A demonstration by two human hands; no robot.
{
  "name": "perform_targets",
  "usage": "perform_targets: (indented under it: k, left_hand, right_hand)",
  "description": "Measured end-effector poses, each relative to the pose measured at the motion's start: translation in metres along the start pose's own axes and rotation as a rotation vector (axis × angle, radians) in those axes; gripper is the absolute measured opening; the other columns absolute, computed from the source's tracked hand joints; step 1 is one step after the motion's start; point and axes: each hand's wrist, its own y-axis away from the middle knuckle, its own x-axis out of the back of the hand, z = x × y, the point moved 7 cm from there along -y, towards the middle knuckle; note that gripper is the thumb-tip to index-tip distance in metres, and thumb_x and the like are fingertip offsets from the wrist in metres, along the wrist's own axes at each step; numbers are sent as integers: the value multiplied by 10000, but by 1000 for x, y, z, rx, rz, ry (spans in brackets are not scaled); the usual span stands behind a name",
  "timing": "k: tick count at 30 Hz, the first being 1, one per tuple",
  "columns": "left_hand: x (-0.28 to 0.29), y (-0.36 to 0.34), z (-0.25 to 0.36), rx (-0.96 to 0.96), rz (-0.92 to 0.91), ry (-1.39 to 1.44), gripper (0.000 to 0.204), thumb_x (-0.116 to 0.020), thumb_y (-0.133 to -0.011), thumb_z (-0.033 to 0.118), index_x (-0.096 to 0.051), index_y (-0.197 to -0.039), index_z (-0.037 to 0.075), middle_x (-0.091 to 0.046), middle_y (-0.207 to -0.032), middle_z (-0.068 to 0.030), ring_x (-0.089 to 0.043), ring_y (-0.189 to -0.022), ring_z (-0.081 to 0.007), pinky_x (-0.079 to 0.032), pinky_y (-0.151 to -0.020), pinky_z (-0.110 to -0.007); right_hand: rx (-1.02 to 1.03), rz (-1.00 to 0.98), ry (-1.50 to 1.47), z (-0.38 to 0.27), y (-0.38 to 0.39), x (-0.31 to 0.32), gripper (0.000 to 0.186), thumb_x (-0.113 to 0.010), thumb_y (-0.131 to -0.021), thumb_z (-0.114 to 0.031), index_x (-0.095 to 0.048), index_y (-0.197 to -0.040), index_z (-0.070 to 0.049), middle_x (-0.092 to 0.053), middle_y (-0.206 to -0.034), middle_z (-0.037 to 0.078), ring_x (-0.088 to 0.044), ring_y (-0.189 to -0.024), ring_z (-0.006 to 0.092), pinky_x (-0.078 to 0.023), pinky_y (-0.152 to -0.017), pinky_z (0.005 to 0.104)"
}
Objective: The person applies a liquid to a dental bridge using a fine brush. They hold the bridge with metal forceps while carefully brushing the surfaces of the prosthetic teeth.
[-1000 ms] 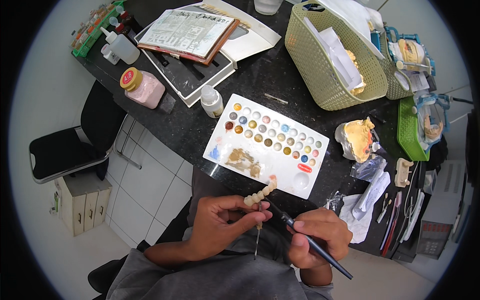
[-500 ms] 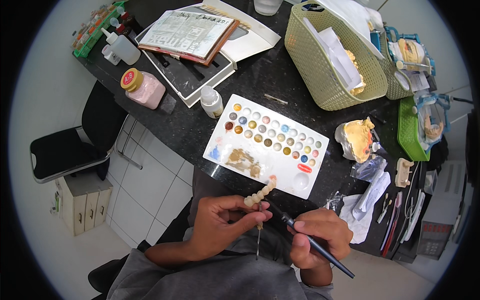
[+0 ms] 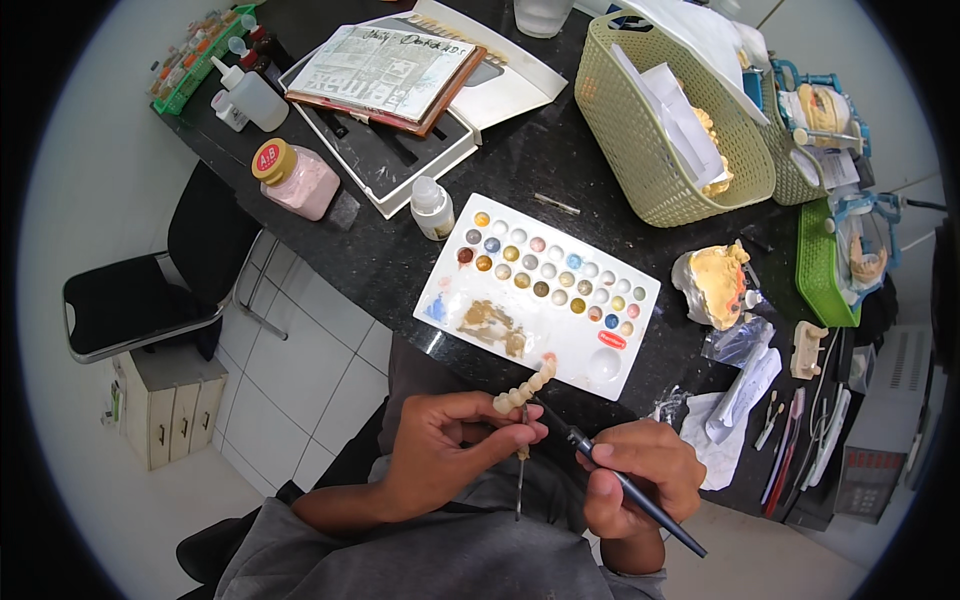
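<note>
One tooth row [image 3: 525, 388] sits at the frame's lower centre, the stick [image 3: 519, 485] below it pinched by the left hand [image 3: 435, 450], while the right hand [image 3: 648, 468] grips a pen-like tool [image 3: 648, 502] that could scratch it if either slips.

A cream dental bridge [image 3: 526, 390] – a curved row of joined tooth shapes – is held aslant above a thin, upright metal rod [image 3: 519, 490]. A dark-handled brush [image 3: 642, 497] is angled toward it, tip close by.
</note>
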Motion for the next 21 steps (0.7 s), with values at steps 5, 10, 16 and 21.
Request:
perform_targets:
  k: [5, 10, 16, 21]
  left_hand:
    - [0, 1, 0, -18, 8, 22, 126, -643, -843, -23, -621, -939, -102, -660, -985, -175, -663, -939, -213, -560, -820, -266]
    - [0, 0, -1, -8, 18, 35, 126, -646, -841, -22, -620, -934, -103, -661, -982, -176, -663, -934, -210, -560, -821, -267]
    - [0, 0, 0, -15, 13, 16, 129, -645, -842, -20, -619, -935, -105, -661, -985, -180, -662, -938, -204, -556, -827, -265]
    - [0, 1, -1, -10, 21, 45, 127, -642, -846, -19, -619, -933, -107, -660, -991, -184, -660, -940, -199, -555, -826, -263]
  right_hand:
    - [17, -38, 28, -1, -2, -2, 89, -650, -705, -21, -611, -769, 27, -635, -636, 120, -623, -491, 194, -523, -453, 262]
    - [11, 17, -2, -1, 1, 3, 83, -646, -701, -18, -610, -761, 28, -631, -625, 115, -617, -482, 191, -515, -447, 258]
    - [3, 1, 29, 0, -2, 1, 81, -648, -695, -21, -611, -747, 28, -627, -617, 113, -612, -473, 187, -505, -438, 256]
    - [-10, 0, -16, 1, 3, 5, 88, -648, -687, -28, -611, -747, 26, -625, -618, 114, -608, -469, 186, -500, -435, 251]
